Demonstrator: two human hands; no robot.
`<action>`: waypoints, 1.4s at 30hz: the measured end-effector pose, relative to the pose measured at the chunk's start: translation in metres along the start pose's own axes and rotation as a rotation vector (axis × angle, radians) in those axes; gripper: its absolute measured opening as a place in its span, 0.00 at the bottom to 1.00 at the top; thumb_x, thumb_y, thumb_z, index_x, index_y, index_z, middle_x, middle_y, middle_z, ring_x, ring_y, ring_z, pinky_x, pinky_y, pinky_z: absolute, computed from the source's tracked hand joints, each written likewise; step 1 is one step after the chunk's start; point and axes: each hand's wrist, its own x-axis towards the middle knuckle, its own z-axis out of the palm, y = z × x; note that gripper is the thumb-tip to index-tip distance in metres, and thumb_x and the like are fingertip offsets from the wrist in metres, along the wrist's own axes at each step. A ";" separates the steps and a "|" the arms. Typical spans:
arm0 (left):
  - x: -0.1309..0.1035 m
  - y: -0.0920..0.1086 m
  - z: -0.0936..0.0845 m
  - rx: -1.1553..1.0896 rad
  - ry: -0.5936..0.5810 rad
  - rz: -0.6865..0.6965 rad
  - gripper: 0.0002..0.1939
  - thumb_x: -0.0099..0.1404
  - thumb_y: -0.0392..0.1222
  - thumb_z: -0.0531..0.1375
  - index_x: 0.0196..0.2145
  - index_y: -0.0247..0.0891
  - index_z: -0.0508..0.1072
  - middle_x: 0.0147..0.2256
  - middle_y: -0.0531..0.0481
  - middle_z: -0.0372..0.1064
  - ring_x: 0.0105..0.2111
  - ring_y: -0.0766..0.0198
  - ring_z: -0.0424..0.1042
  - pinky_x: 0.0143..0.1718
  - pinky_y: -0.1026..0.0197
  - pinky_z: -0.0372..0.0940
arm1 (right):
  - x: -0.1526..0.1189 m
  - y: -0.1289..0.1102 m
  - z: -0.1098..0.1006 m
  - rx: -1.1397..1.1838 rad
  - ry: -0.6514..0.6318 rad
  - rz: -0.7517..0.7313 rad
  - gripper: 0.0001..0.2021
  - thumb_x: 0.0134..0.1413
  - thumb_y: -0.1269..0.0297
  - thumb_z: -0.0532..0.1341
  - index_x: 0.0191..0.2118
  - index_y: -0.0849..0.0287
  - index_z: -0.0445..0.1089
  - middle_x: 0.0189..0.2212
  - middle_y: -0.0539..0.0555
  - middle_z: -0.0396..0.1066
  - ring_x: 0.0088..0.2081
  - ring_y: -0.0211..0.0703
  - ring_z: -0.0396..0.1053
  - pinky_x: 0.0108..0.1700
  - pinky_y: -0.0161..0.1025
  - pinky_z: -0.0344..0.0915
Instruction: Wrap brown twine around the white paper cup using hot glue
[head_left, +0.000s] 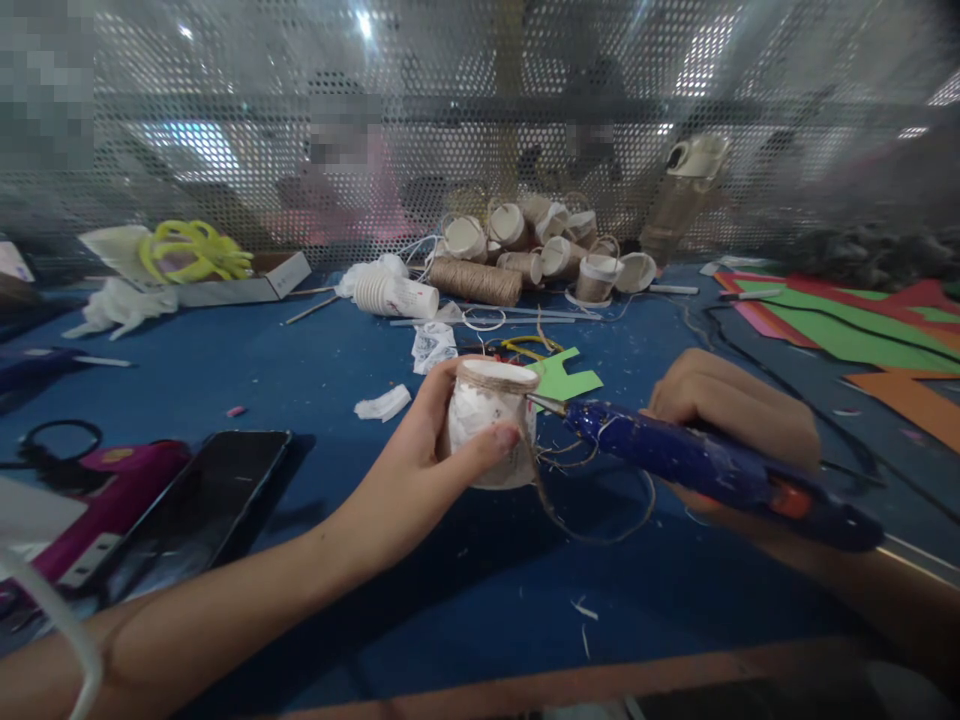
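Observation:
My left hand [442,440] is wrapped round a white paper cup [480,425], thumb across its front. Twine [499,380] circles the cup just below the rim, and its loose tail [592,540] hangs down and curls over the table at the right. In my right hand [735,420] is a blue glue gun [675,445], with a glue stick coming out of its rear end. The gun's metal nozzle points left and is at the twine on the cup's right side; whether it touches cannot be made out.
Behind the cup stand several twine-wrapped cups [555,255], a twine spool [476,282] and stacked paper cups [397,297]. At left lie a phone [217,490] and a magenta glue gun [120,490]. Coloured sheets [847,325] and a black cable [787,410] are at right.

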 end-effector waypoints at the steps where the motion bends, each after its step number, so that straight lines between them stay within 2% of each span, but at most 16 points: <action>1: 0.000 -0.001 0.000 -0.012 -0.007 0.002 0.22 0.68 0.50 0.65 0.55 0.43 0.66 0.51 0.50 0.73 0.50 0.59 0.71 0.49 0.65 0.68 | 0.000 0.000 0.000 -0.007 -0.004 0.000 0.13 0.55 0.75 0.66 0.27 0.56 0.62 0.26 0.49 0.61 0.26 0.39 0.62 0.27 0.39 0.57; 7: -0.001 -0.005 -0.003 0.063 -0.030 -0.006 0.21 0.70 0.49 0.63 0.57 0.45 0.65 0.52 0.52 0.71 0.52 0.60 0.70 0.54 0.63 0.66 | -0.002 -0.001 0.001 0.006 -0.027 0.019 0.13 0.55 0.77 0.64 0.27 0.55 0.61 0.25 0.49 0.61 0.27 0.39 0.62 0.27 0.39 0.58; 9: -0.001 -0.006 -0.003 0.065 -0.056 -0.031 0.21 0.71 0.49 0.62 0.58 0.47 0.65 0.52 0.52 0.71 0.52 0.60 0.70 0.54 0.63 0.66 | -0.003 -0.001 0.003 0.009 -0.001 0.012 0.14 0.56 0.77 0.64 0.27 0.55 0.60 0.25 0.48 0.60 0.26 0.38 0.61 0.27 0.38 0.57; 20: -0.001 -0.002 -0.001 -0.025 -0.017 -0.055 0.22 0.68 0.50 0.65 0.56 0.44 0.68 0.52 0.48 0.74 0.52 0.52 0.73 0.48 0.59 0.71 | -0.001 0.000 0.001 -0.001 0.018 0.011 0.14 0.54 0.77 0.64 0.26 0.55 0.60 0.24 0.48 0.60 0.26 0.39 0.61 0.27 0.39 0.56; 26: 0.000 -0.003 -0.002 0.076 -0.040 -0.032 0.22 0.69 0.49 0.63 0.58 0.46 0.66 0.51 0.51 0.73 0.51 0.57 0.72 0.53 0.61 0.68 | -0.002 0.001 0.004 0.018 0.020 -0.008 0.14 0.54 0.77 0.64 0.26 0.55 0.60 0.24 0.48 0.60 0.26 0.38 0.60 0.26 0.38 0.56; 29: 0.001 -0.003 -0.002 0.119 -0.034 -0.043 0.23 0.69 0.52 0.63 0.58 0.46 0.66 0.48 0.51 0.73 0.49 0.57 0.73 0.51 0.60 0.70 | -0.003 0.001 0.008 0.014 0.073 -0.025 0.15 0.55 0.77 0.63 0.25 0.55 0.59 0.23 0.47 0.58 0.24 0.37 0.60 0.25 0.37 0.56; 34: 0.001 -0.001 -0.002 0.009 -0.024 -0.034 0.22 0.67 0.49 0.65 0.56 0.45 0.68 0.51 0.50 0.73 0.51 0.56 0.72 0.51 0.60 0.69 | -0.002 0.001 0.005 -0.004 0.046 0.005 0.15 0.54 0.75 0.65 0.25 0.54 0.59 0.24 0.48 0.59 0.25 0.38 0.61 0.26 0.38 0.57; 39: 0.001 0.001 -0.001 -0.058 0.004 -0.036 0.21 0.65 0.49 0.67 0.53 0.44 0.70 0.47 0.51 0.75 0.46 0.58 0.74 0.46 0.62 0.71 | -0.002 0.001 0.000 -0.030 0.004 0.019 0.13 0.55 0.74 0.64 0.26 0.54 0.61 0.25 0.49 0.62 0.26 0.39 0.63 0.27 0.39 0.57; 42: 0.001 0.001 -0.001 -0.043 0.028 -0.036 0.23 0.64 0.48 0.69 0.54 0.45 0.71 0.49 0.49 0.75 0.47 0.56 0.74 0.46 0.61 0.71 | 0.000 0.000 0.003 -0.013 0.054 0.028 0.13 0.56 0.75 0.63 0.26 0.55 0.61 0.23 0.49 0.62 0.25 0.39 0.62 0.27 0.39 0.56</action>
